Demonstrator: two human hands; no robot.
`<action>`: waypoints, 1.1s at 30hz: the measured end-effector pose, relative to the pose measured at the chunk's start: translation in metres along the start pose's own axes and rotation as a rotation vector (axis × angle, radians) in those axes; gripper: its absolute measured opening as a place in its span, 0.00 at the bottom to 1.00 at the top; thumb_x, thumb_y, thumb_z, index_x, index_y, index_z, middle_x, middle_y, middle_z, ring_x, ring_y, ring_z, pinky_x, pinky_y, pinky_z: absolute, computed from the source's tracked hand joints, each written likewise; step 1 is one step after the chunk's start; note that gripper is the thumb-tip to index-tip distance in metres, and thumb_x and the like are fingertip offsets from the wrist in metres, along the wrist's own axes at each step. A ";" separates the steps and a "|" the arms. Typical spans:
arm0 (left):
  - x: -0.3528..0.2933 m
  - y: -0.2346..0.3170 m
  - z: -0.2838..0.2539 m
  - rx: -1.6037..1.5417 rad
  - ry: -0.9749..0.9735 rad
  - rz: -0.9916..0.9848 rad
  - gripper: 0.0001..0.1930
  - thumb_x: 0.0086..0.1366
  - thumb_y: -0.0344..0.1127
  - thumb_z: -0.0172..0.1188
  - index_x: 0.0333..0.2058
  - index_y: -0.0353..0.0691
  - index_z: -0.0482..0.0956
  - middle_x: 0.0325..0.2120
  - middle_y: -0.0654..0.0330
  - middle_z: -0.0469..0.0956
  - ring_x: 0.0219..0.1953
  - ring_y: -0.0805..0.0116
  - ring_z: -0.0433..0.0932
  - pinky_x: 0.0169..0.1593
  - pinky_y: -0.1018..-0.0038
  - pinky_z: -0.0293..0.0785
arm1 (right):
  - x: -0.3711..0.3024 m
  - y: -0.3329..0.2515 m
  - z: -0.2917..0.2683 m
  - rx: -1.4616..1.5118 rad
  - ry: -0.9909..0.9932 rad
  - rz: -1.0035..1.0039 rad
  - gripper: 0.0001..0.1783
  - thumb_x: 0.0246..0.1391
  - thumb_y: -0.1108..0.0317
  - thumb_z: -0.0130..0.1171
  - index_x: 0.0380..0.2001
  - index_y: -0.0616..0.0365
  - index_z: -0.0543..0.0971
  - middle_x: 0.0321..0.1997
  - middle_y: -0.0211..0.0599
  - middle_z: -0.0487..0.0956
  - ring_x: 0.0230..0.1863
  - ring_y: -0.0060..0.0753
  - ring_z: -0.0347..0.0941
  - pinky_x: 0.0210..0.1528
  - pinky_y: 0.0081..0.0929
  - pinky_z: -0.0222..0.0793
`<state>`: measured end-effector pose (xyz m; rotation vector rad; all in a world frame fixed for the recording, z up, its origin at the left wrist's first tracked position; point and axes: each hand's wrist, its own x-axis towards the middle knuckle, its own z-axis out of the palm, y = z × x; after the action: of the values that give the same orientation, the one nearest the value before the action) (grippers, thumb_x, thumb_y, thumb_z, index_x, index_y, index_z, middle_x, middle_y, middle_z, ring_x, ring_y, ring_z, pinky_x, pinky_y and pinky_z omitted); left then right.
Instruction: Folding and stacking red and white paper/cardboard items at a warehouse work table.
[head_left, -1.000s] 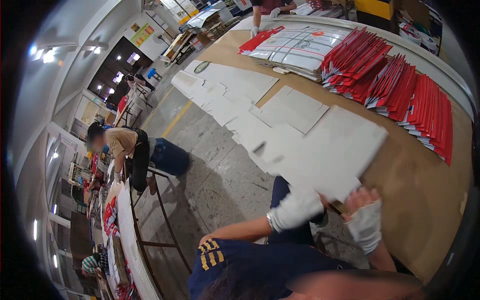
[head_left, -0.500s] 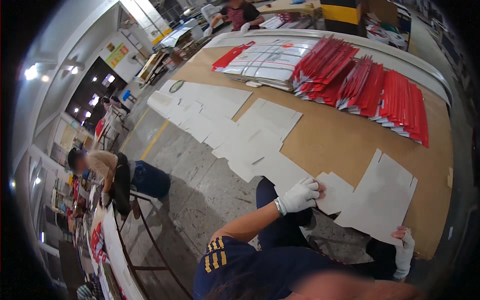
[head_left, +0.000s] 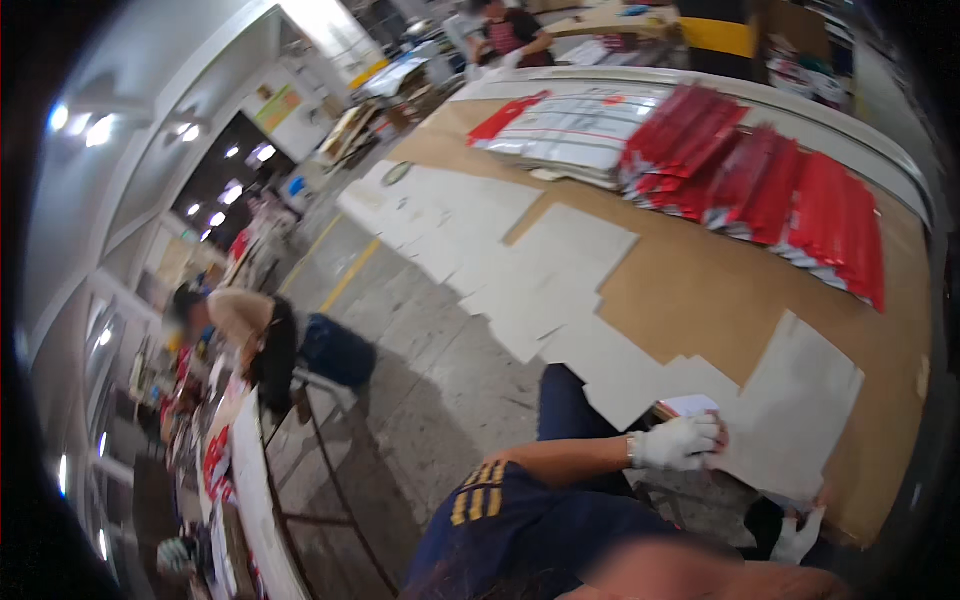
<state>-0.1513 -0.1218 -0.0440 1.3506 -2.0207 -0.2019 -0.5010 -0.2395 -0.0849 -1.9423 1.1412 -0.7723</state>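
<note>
A flat grey die-cut cardboard sheet (head_left: 800,395) lies at the table's near edge, at the end of an overlapping row of similar grey cardboard sheets (head_left: 480,250). My left hand (head_left: 680,442), in a white glove with bare fingertips, is closed at the sheet's near edge, fingers curled over it. Beside that hand a small white flap with a red edge (head_left: 688,406) shows; I cannot tell whether it belongs to the same sheet. My right hand (head_left: 797,535), gloved too, pinches the sheet's near right corner; part of it is blurred.
Red folded packages (head_left: 760,195) stand in rows along the table's far side, beside a strapped stack of white sheets (head_left: 570,125). Brown board (head_left: 690,280) covers the table. A co-worker (head_left: 510,35) stands beyond it; another (head_left: 245,325) bends at a left table near a blue bin (head_left: 338,350).
My left hand has moved right along the cardboard's near edge, and a white flap with a red edge now shows beside it. My right hand stays at the corner. The whole view has shifted.
</note>
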 end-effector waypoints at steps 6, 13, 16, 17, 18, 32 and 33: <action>0.029 -0.005 0.045 0.008 0.103 -0.404 0.13 0.50 0.35 0.60 0.35 0.38 0.75 0.47 0.55 0.70 0.63 0.53 0.59 0.66 0.49 0.49 | 0.032 -0.039 0.017 -0.182 0.054 0.520 0.35 0.59 0.65 0.57 0.65 0.64 0.57 0.59 0.49 0.67 0.51 0.38 0.70 0.55 0.30 0.65; 0.041 0.020 0.046 0.203 -0.012 -0.181 0.30 0.50 0.43 0.59 0.53 0.39 0.70 0.61 0.53 0.62 0.67 0.51 0.51 0.66 0.38 0.36 | -0.009 0.109 0.042 -0.110 0.617 0.014 0.30 0.60 0.60 0.54 0.60 0.67 0.64 0.49 0.53 0.74 0.49 0.43 0.72 0.46 0.37 0.68; 0.053 0.031 0.064 0.217 -0.153 -0.086 0.38 0.48 0.49 0.58 0.57 0.36 0.66 0.62 0.52 0.60 0.67 0.51 0.51 0.66 0.39 0.37 | 0.000 0.102 0.061 -0.152 0.471 0.051 0.28 0.61 0.60 0.54 0.59 0.67 0.66 0.49 0.54 0.75 0.49 0.45 0.71 0.47 0.38 0.68; 0.056 0.031 0.085 0.311 -0.206 -0.007 0.41 0.47 0.52 0.58 0.58 0.34 0.64 0.61 0.51 0.61 0.67 0.51 0.51 0.65 0.39 0.38 | 0.003 0.097 0.067 -0.167 0.420 0.062 0.28 0.61 0.60 0.53 0.58 0.67 0.66 0.48 0.55 0.75 0.49 0.46 0.71 0.47 0.38 0.68; 0.055 0.026 0.108 0.317 -0.201 -0.010 0.41 0.47 0.52 0.58 0.58 0.34 0.64 0.61 0.51 0.61 0.67 0.51 0.51 0.65 0.39 0.38 | 0.004 0.091 0.072 -0.185 0.368 0.074 0.27 0.61 0.60 0.53 0.58 0.68 0.67 0.48 0.55 0.75 0.49 0.46 0.71 0.47 0.38 0.67; 0.027 0.028 0.064 0.220 -0.376 -0.013 0.53 0.39 0.62 0.65 0.58 0.30 0.62 0.62 0.47 0.58 0.66 0.52 0.54 0.68 0.53 0.42 | 0.061 -0.003 0.082 -0.608 -0.040 -0.452 0.25 0.58 0.72 0.46 0.59 0.68 0.65 0.64 0.52 0.63 0.66 0.55 0.58 0.67 0.47 0.51; 0.014 0.031 0.049 0.258 -0.054 0.058 0.45 0.39 0.59 0.65 0.51 0.29 0.70 0.55 0.45 0.67 0.59 0.51 0.65 0.63 0.57 0.56 | 0.066 -0.042 0.077 -0.587 -0.038 -0.583 0.25 0.57 0.74 0.44 0.59 0.66 0.66 0.65 0.50 0.63 0.66 0.53 0.57 0.67 0.47 0.51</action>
<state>-0.2083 -0.1312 -0.0595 1.4516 -2.1862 0.0516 -0.3931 -0.2622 -0.0836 -2.8404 0.8296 -0.7321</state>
